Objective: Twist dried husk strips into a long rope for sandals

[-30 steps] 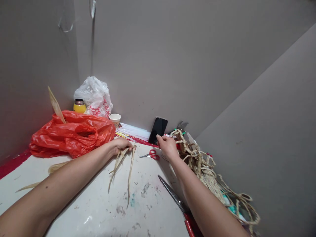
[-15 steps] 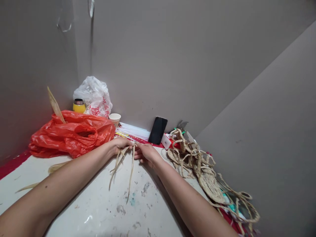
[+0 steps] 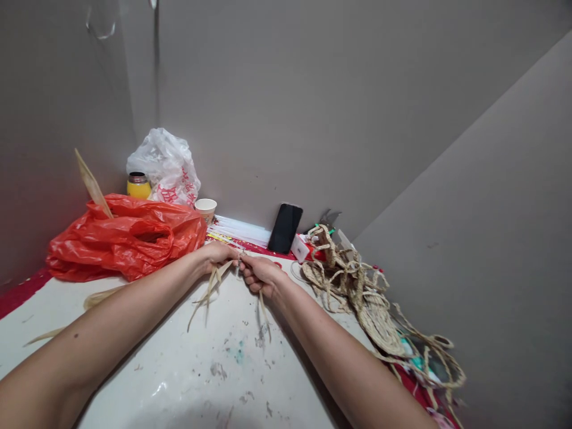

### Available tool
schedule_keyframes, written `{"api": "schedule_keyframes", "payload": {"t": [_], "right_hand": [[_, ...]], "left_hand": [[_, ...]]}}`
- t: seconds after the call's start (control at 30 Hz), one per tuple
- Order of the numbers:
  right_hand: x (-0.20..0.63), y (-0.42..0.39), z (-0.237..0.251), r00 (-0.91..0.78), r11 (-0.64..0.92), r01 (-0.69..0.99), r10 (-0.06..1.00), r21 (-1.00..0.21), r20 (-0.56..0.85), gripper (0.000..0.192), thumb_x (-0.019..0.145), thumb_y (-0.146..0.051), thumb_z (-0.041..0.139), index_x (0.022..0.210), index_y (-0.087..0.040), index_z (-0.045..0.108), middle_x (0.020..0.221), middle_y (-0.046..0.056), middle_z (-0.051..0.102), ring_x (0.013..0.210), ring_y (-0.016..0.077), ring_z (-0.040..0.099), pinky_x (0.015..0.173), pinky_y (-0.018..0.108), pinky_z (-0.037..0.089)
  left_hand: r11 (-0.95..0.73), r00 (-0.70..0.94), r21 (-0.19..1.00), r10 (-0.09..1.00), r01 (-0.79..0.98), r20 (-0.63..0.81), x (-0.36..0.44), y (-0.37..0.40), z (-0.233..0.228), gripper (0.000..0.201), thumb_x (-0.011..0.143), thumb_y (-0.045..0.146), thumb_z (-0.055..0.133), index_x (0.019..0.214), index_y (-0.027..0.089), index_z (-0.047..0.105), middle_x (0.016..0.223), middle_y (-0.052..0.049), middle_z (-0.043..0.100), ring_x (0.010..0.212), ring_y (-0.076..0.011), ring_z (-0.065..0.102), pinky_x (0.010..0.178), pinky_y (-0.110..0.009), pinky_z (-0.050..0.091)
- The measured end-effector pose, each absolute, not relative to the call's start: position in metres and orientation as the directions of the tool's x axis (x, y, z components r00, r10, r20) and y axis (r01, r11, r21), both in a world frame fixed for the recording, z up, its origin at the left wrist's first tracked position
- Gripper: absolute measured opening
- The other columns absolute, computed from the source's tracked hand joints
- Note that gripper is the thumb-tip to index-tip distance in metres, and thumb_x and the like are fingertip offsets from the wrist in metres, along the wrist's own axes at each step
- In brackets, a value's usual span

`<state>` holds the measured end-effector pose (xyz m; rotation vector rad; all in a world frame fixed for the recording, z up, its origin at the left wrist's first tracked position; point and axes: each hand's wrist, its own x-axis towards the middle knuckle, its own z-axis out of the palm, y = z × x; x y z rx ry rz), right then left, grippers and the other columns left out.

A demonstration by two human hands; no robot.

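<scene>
My left hand [image 3: 218,255] and my right hand [image 3: 261,274] meet above the far part of the white tabletop [image 3: 179,363], fingertips almost touching. Closed in a pinch, my left hand grips pale dried leaf strips [image 3: 211,291], whose loose ends hang below it. The fingers of my right hand are curled round another leaf strip [image 3: 264,310], with its tail showing under the palm. Between the fingertips the strips come together, but the detail there is too small to make out. More dried leaf [image 3: 100,296] lies on the table, partly behind my left forearm.
A red plastic bag [image 3: 120,238], a yellow jar [image 3: 138,187], a white plastic bag [image 3: 167,167] and a paper cup [image 3: 206,210] stand at the back left. A phone [image 3: 285,229] leans on the wall. Braided straw pieces and cords [image 3: 379,322] fill the right edge.
My right hand has curled its fingers around the strip that hung free between the hands; its tail now trails beneath that hand. The whole view has shifted slightly.
</scene>
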<state>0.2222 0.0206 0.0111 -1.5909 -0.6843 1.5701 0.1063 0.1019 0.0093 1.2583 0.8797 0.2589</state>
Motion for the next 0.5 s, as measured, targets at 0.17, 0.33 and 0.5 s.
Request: {"api": "schedule_keyframes", "payload": {"t": [0.17,0.33,0.5], "right_hand": [[0.229,0.021,0.007,0.087,-0.563,-0.155,0.811,-0.812,-0.578,0.033,0.092,-0.030,0.042,0.061,-0.017,0.042,0.042,-0.012,0.026,0.029,0.0012,0.016,0.029,0.013,0.011],[0.225,0.021,0.004,0.187,-0.551,-0.104,0.807,-0.828,-0.560,0.021,0.091,-0.030,0.049,0.087,-0.012,0.058,0.067,-0.002,0.055,0.047,0.0059,0.049,0.042,0.018,0.041],[0.219,0.021,0.003,0.260,-0.540,-0.044,0.806,-0.841,-0.531,0.029,0.089,-0.030,0.054,0.113,-0.014,0.055,0.110,0.008,0.059,0.090,0.0189,0.061,0.075,0.038,0.052]], "left_hand": [[0.156,0.716,0.914,0.578,0.375,-0.392,0.101,0.102,0.014,0.013,0.065,0.024,0.063,0.062,0.011,0.062,0.051,0.002,0.056,0.035,-0.0030,0.030,0.035,-0.018,0.014],[-0.045,0.727,0.879,0.584,0.474,-0.362,0.098,0.100,0.019,0.014,0.064,0.025,0.061,0.070,0.014,0.067,0.051,0.004,0.055,0.037,-0.0042,0.028,0.038,-0.019,0.018],[-0.282,0.688,0.779,0.682,0.560,-0.248,0.095,0.101,0.026,0.011,0.061,0.022,0.064,0.053,0.014,0.060,0.042,0.006,0.044,0.043,-0.0072,0.035,0.044,-0.020,0.025]]}}
